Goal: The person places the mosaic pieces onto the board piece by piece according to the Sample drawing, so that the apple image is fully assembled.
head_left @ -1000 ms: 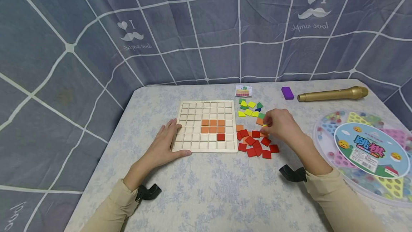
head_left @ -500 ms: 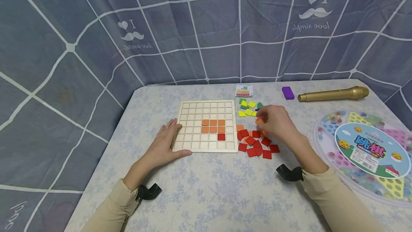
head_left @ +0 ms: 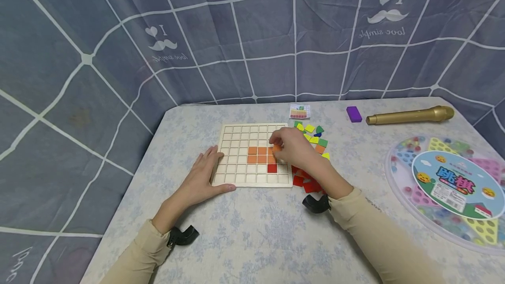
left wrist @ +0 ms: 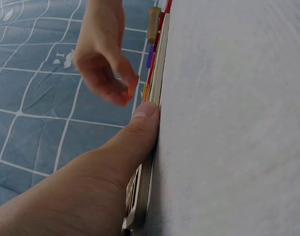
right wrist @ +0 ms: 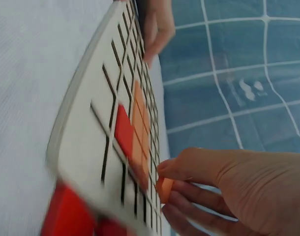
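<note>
A square wooden grid board point(head_left: 236, 179) lies on the table. Two rows of orange tiles point(head_left: 257, 159) fill part of its grid, with one red tile point(head_left: 272, 168) just below them. My right hand point(head_left: 296, 147) pinches a loose orange tile point(right wrist: 165, 189) between thumb and fingers, above the right side of the grid. At the board's left edge rests my left hand point(head_left: 201, 174), fingers extended and thumb along the near edge, as the left wrist view also shows. Red tiles point(head_left: 298, 181) lie right of the board, partly hidden under my right arm.
Yellow tiles point(head_left: 310, 129), green ones and a blue piece lie beyond the red pile. A small picture card point(head_left: 300, 111) is behind them. Further right are a purple block point(head_left: 354, 114), a gold microphone point(head_left: 410, 115) and a round board-game box point(head_left: 457, 183).
My right hand picked an orange tile from the loose pieces and carried it left over the board. The left hand has stayed at the board's edge.
</note>
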### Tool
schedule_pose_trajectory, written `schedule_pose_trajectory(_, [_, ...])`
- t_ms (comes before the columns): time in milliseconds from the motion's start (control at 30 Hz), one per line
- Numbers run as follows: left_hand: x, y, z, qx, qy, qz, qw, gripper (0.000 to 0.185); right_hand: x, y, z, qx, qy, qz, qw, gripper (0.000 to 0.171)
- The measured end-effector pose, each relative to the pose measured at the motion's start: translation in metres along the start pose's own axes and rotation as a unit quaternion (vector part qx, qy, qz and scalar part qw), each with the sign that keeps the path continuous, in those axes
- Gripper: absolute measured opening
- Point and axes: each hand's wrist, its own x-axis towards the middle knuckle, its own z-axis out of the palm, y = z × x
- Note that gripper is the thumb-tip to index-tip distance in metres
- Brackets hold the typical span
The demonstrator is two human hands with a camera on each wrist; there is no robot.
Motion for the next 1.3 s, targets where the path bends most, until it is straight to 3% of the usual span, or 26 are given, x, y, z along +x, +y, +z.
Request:
schedule_pose_trajectory(300, [0.000,0.000,0.000,-0.001,-0.003,-0.005,1.0000,0.103,0.036,-0.023,0.033,0.024,-0.006,-0.040,0.999,0.022])
schedule_pose_trajectory(533, [0.000,-0.001,0.001,-0.004,-0.006,-0.006,1.0000,0.104,0.049,-0.032,0.053,0.043,-0.018,-0.046,0.998,0.020])
schedule_pose_trajectory(900, [-0.001,0.003,-0.003,-0.008,-0.012,-0.012,0.9998,0.104,0.047,-0.033,0.066,0.077,-0.007,-0.052,0.996,0.020])
schedule_pose_trajectory(1300, [-0.001,0.002,-0.001,-0.005,-0.009,-0.013,0.9999,0.104,0.029,-0.031,0.064,0.034,0.044,-0.020,0.998,0.015])
